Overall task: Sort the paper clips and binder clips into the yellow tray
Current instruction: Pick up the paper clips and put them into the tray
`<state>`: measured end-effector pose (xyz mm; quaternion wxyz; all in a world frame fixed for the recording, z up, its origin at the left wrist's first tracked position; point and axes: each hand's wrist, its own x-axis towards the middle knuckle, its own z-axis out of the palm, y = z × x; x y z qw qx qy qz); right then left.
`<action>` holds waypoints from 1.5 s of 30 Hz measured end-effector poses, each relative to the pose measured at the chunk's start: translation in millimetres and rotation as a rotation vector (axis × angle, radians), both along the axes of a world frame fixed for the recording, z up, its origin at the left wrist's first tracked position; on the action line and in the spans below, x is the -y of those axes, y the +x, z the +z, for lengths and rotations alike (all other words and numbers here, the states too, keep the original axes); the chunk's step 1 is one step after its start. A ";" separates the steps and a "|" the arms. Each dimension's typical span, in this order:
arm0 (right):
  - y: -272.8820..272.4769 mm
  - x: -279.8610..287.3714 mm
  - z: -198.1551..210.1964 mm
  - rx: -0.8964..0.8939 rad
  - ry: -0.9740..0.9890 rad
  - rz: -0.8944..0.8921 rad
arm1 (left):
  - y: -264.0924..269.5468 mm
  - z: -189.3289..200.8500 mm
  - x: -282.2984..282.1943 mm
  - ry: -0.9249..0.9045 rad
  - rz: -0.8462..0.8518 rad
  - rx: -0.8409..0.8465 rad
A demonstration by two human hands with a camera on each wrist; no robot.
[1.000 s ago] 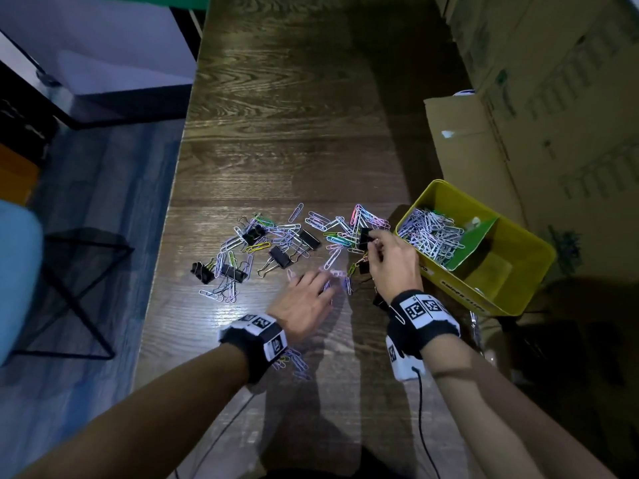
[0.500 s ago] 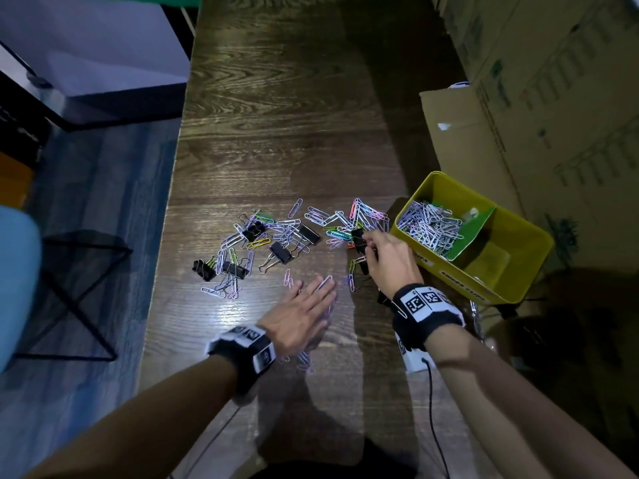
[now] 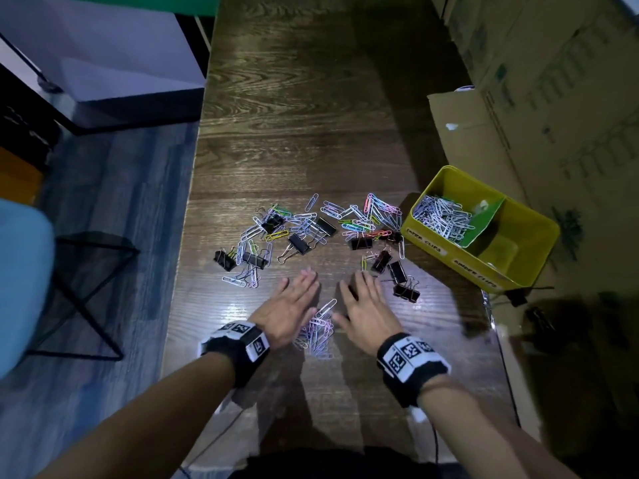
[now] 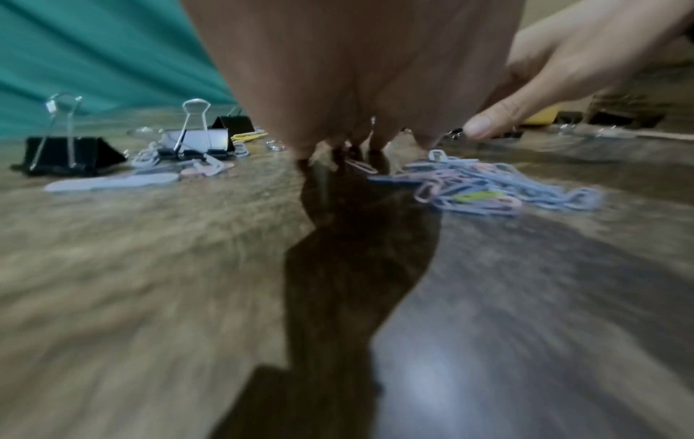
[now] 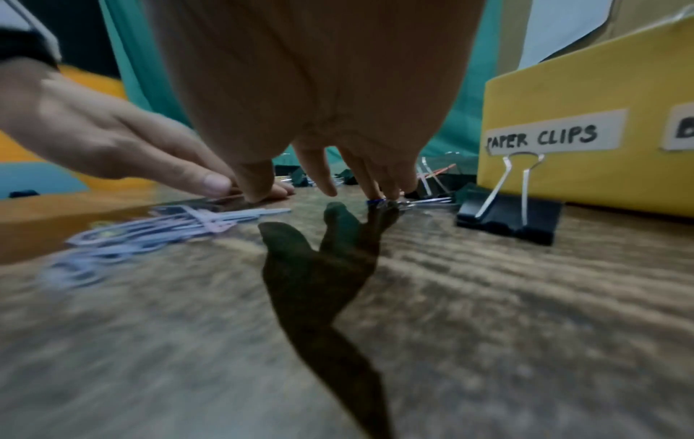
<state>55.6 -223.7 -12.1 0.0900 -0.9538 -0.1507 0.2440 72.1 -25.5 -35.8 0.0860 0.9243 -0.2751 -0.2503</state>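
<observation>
Coloured paper clips (image 3: 359, 216) and black binder clips (image 3: 299, 244) lie scattered across the wooden table (image 3: 304, 98). A small heap of pastel paper clips (image 3: 316, 331) (image 4: 484, 190) (image 5: 157, 228) lies between my two hands. My left hand (image 3: 292, 307) lies flat with straight fingers, left of the heap. My right hand (image 3: 368, 311) is also flat and spread, right of it, fingertips touching the table. The yellow tray (image 3: 539, 233) stands at the right, its near wall labelled "PAPER CLIPS" (image 5: 544, 138); its left compartment holds many paper clips (image 3: 442, 216).
Cardboard boxes (image 3: 553, 98) rise behind and right of the tray. A green divider (image 3: 484, 216) splits the tray. Binder clips (image 3: 397, 273) lie just right of my right hand; one (image 5: 507, 216) stands against the tray. The table's left edge drops to the floor.
My right hand left the binder clips near the tray and came down flat beside the left. Both hands have drawn back toward me, a heap of paper clips now between them.
</observation>
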 end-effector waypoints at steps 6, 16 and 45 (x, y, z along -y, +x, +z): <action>-47.4 -10.7 -9.0 0.081 0.243 0.164 | -42.2 1.3 -30.0 -0.339 -0.078 0.041; -30.7 -32.0 0.9 -0.012 0.054 -0.013 | -34.2 24.1 -0.4 0.065 0.144 0.042; -6.9 60.6 58.8 -0.018 1.013 -0.938 | 26.3 64.2 29.9 -0.885 0.924 -0.594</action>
